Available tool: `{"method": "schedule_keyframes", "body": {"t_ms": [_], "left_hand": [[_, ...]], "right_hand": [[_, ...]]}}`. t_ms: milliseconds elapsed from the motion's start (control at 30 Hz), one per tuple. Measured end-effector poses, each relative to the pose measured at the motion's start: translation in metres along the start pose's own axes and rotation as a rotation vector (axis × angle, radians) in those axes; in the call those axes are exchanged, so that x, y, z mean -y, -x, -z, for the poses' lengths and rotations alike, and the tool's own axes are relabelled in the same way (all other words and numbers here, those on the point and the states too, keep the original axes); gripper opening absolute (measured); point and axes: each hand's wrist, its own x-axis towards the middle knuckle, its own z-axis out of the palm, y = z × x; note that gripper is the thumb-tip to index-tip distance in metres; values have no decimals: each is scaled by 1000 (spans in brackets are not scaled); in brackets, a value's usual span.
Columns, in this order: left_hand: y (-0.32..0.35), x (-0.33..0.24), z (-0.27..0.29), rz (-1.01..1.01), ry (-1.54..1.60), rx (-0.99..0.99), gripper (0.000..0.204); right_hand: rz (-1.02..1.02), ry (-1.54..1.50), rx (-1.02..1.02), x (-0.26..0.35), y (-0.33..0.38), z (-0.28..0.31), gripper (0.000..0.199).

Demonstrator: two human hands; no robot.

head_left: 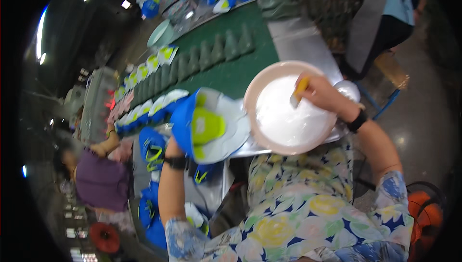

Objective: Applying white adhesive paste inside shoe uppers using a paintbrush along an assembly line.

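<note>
My right hand (321, 94) is closed round a small brush (301, 88) with a yellow handle and a pale end. It is held over a pink basin (267, 75) of white liquid, the pale end close to the liquid; whether they touch I cannot tell. To the left of the basin, my left hand (172, 147) grips a blue shoe upper (180, 122) by its left side. The upper's opening shows a white lining and yellow-green patches. Most of my left fingers are hidden behind it. Several blue uppers with yellow-green laces (153, 147) lie beside my left forearm.
Beyond the basin runs a green conveyor belt (262, 36) carrying rows of dark green foot-shaped lasts (206, 52) and more uppers (153, 62). A pale green bowl (161, 33) stands at the far side. Co-workers are at the left (102, 178), far left and far right.
</note>
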Motion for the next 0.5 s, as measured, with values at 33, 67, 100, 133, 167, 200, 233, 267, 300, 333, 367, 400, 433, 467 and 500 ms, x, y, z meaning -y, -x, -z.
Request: {"method": "schedule_keyframes", "body": {"t_ms": [33,67,100,133,167,200,233,267,300,333,367,400,433,467,500], "left_hand": [[-20,4,-15,40,-55,-60,51],[-33,9,-24,53,-78,-72,51],[-36,13,-32,61,-99,-61,51],[-43,20,-43,66,-111,-44,51],[-42,15,-37,74,-124,-13,51],[-48,14,-40,80,-135,20,51],[-47,18,-45,86,-145,55,51],[-45,21,-47,91,-154,91,51],[-47,18,-49,94,-164,124,51],[-50,22,-55,97,-173,155,51],[-51,24,-60,97,-180,179,51],[-54,28,-67,96,-186,200,51],[-58,30,-73,95,-191,218,51],[-51,35,-73,93,-193,230,51],[-52,38,-77,90,-195,240,51]], "right_hand": [[-109,-157,26,-2,-9,9,18],[-120,-235,-51,8,-10,11,18],[-131,-289,-77,13,-13,14,19],[-80,-384,-75,16,-18,10,20],[-32,-471,-87,19,-22,9,21],[-41,-470,-113,26,-27,6,21],[41,-463,-116,33,-34,2,22],[123,-453,-117,38,-38,1,22],[117,-449,-143,45,-40,2,22],[102,-370,-111,51,-41,4,22],[89,-293,-71,54,-41,7,22],[93,-235,-115,50,-40,7,21],[92,-235,-126,49,-36,10,21],[50,-224,-167,47,-30,13,22],[9,-213,-207,45,-26,15,22]]}}
